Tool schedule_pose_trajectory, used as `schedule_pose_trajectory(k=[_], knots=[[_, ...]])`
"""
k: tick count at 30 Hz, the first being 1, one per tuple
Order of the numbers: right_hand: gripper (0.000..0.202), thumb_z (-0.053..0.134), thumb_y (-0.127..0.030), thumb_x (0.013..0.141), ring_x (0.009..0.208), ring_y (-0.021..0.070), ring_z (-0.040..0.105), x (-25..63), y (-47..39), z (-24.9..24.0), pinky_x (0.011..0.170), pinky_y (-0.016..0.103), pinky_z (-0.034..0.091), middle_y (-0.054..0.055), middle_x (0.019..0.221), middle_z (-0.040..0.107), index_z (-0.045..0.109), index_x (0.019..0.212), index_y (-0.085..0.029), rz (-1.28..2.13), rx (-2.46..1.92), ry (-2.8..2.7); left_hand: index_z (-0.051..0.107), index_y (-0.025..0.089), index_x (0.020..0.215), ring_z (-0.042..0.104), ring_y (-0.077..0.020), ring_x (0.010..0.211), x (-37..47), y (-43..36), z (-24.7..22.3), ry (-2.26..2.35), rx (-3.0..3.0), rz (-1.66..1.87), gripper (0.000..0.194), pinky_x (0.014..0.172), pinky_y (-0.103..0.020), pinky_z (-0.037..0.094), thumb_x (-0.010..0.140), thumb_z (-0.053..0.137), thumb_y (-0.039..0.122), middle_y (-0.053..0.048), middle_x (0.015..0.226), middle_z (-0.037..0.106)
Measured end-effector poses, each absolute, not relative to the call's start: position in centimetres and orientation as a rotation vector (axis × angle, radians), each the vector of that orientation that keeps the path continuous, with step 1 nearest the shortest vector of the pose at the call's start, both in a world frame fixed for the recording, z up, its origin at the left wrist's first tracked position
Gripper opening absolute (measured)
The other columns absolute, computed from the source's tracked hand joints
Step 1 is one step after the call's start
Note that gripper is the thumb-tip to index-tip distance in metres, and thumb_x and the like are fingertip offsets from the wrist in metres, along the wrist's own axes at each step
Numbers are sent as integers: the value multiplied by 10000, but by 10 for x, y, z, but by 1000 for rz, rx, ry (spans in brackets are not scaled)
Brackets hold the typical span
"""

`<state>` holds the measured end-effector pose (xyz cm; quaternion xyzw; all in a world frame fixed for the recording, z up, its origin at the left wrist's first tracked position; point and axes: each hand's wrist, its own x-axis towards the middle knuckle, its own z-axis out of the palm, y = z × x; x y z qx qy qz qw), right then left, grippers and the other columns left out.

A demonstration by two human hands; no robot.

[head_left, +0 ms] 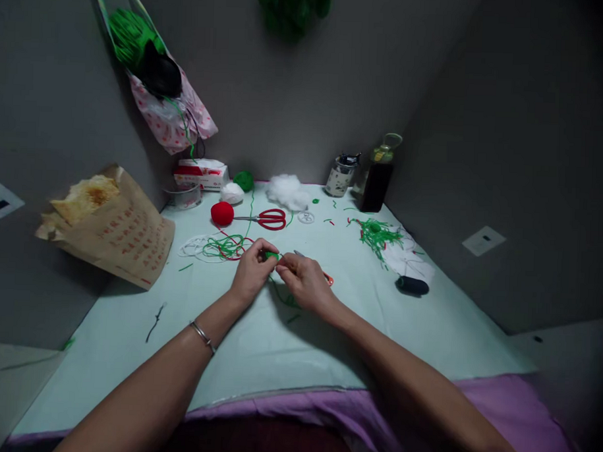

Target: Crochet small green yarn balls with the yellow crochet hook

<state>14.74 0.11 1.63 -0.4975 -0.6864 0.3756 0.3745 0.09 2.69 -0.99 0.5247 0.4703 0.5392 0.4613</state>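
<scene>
Near the middle of the table, my left hand (pixel 253 270) pinches a small green yarn piece (pixel 271 256). Right beside it my right hand (pixel 307 282) is closed on a thin needle-like tool (pixel 281 255), whose tip meets the green piece. Green yarn (pixel 282 296) trails below between the hands. Partly hidden behind my right hand lies an orange-handled tool (pixel 328 278). Beyond my left hand are loops of green, red and white yarn (pixel 224 247), and farther back are red-handled scissors (pixel 272 218) next to a red yarn ball (pixel 222 214).
A paper bag with bread (pixel 127 240) leans at the left. White stuffing (pixel 287 192), a green ball (pixel 244 180), a jar (pixel 339 178) and a dark bottle (pixel 376 182) stand at the back. Yarn scraps (pixel 379 234) and a dark roll (pixel 412 286) lie right.
</scene>
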Motion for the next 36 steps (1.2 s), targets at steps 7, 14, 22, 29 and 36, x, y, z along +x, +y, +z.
schedule_pose_trajectory(k=[7, 14, 22, 29, 36], knots=[[187, 702, -345, 755, 569, 109, 359, 157, 18, 13, 578, 264, 237, -69, 566, 456, 624, 710, -181, 1204, -1236, -1621, 609, 196, 826, 538, -123, 570, -6, 20, 0, 1061, 1289, 1226, 120, 577, -249, 409, 725, 665, 230, 55, 664, 589], [285, 750, -432, 688, 475, 74, 209, 168, 17, 27, 479, 255, 134, -106, 489, 342, 653, 718, -165, 1611, -1144, -1415, 576, 204, 805, 540, -91, 494, -6, 15, 13, 924, 1249, 1105, 102, 533, -228, 428, 721, 634, 205, 65, 679, 594], [349, 813, -455, 667, 455, 61, 126, 171, 21, 27, 435, 246, 63, -135, 462, 255, 639, 735, -161, 1868, -972, -1224, 535, 214, 862, 586, -95, 499, -5, 12, 20, 856, 1139, 1077, 222, 516, -223, 481, 732, 693, 298, 34, 761, 676], [331, 844, -405, 686, 452, 52, 116, 173, 20, 27, 412, 221, 76, -145, 459, 229, 655, 758, -143, 1955, -898, -1120, 577, 198, 834, 630, -112, 530, -7, 11, 20, 867, 1256, 1111, 136, 558, -256, 520, 793, 667, 292, 17, 788, 668], [307, 844, -369, 690, 468, 49, 96, 180, 27, 26, 405, 199, 89, -144, 469, 211, 651, 744, -137, 1939, -868, -1037, 662, 214, 998, 681, -179, 818, -5, 10, 5, 928, 1560, 1229, 183, 785, -321, 533, 833, 711, 277, -24, 966, 674]])
